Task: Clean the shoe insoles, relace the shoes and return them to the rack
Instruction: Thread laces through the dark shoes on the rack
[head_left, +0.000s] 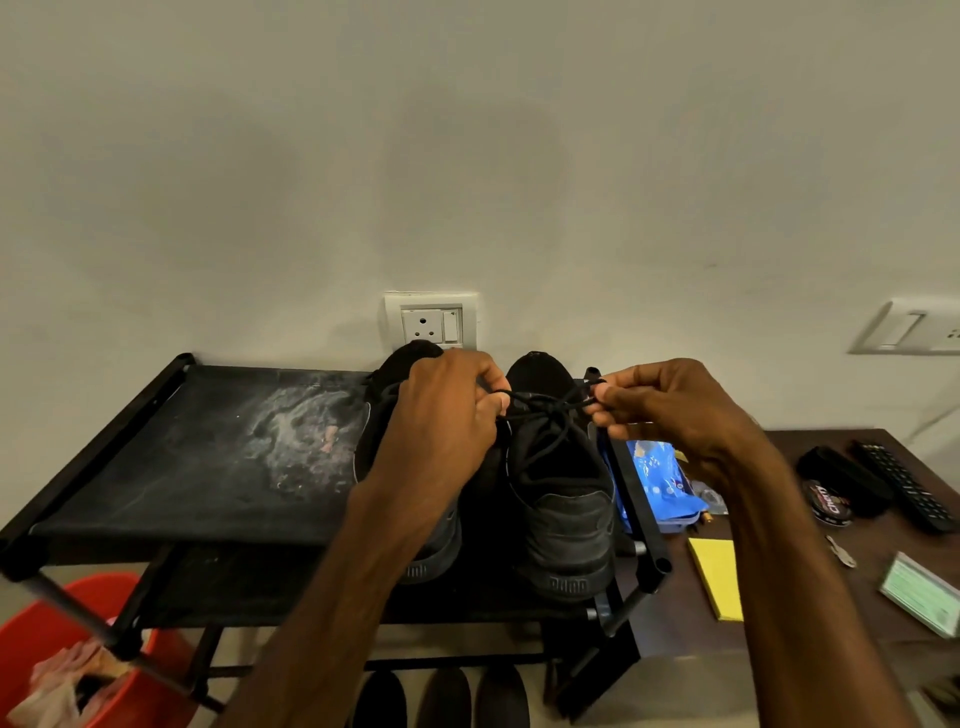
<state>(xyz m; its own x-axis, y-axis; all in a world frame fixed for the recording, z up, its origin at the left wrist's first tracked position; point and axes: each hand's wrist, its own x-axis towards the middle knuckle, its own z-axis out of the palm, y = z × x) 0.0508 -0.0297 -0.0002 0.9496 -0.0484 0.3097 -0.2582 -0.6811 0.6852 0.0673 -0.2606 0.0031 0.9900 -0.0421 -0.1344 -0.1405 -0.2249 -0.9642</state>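
Note:
Two black shoes stand side by side, heels toward me, on the top shelf of a black fabric shoe rack (171, 467). The right shoe (563, 499) carries a black lace (550, 410) drawn taut across its top. My left hand (441, 415) pinches one end of that lace and covers much of the left shoe (441, 551). My right hand (670, 410) pinches the other end, off the shoe's right side. The lace crosses in a knot between the two hands.
A dusty white stain marks the rack's fabric left of the shoes. A red bucket (47, 639) sits low left. On the brown table (810, 613) to the right lie a blue packet (660, 478), yellow cloth (719, 577), polish tin (831, 501), remote (904, 486). More shoes stand below.

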